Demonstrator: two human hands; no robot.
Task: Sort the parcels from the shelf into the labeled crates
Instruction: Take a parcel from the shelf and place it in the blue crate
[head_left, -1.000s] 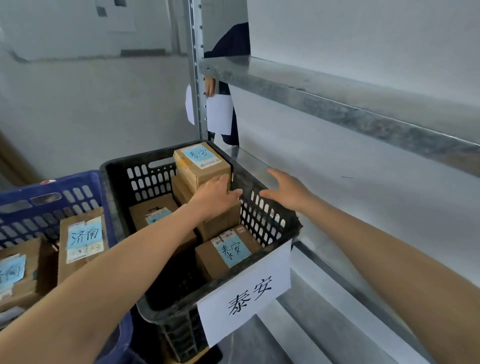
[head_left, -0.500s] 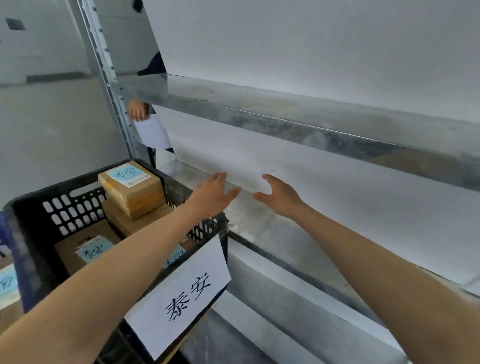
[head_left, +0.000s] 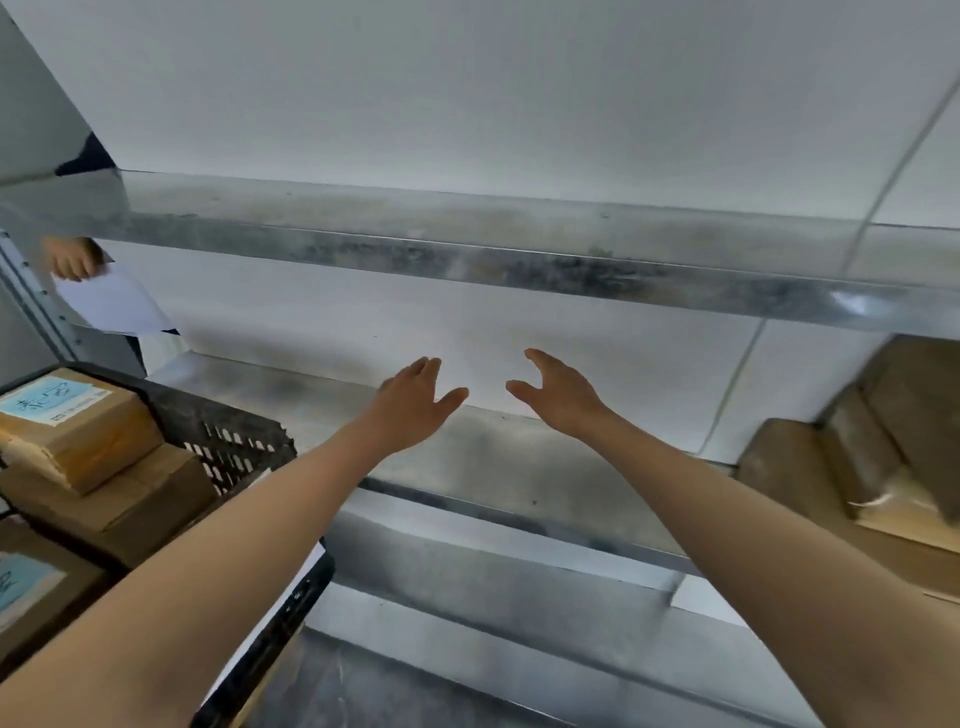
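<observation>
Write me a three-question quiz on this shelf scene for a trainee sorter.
1. True or false: the left-hand grip and the right-hand grip hold nothing.
2. The unsorted parcels on the shelf lie: A) to the person's right; B) to the person's left; C) between the hands.
3. Fill in: the top parcel in the black crate bears a ___ label.
Key: 1 true; 2 A; 3 blue.

The metal shelf (head_left: 493, 467) runs across the view from 9 o'clock to 3 o'clock, its grey lower board dull and smudged. The upper board (head_left: 519, 260) lies above it toward 12 o'clock. At 3 o'clock on the lower board, brown cardboard parcels (head_left: 795, 467) lie piled against one another, too blurred to count.
</observation>
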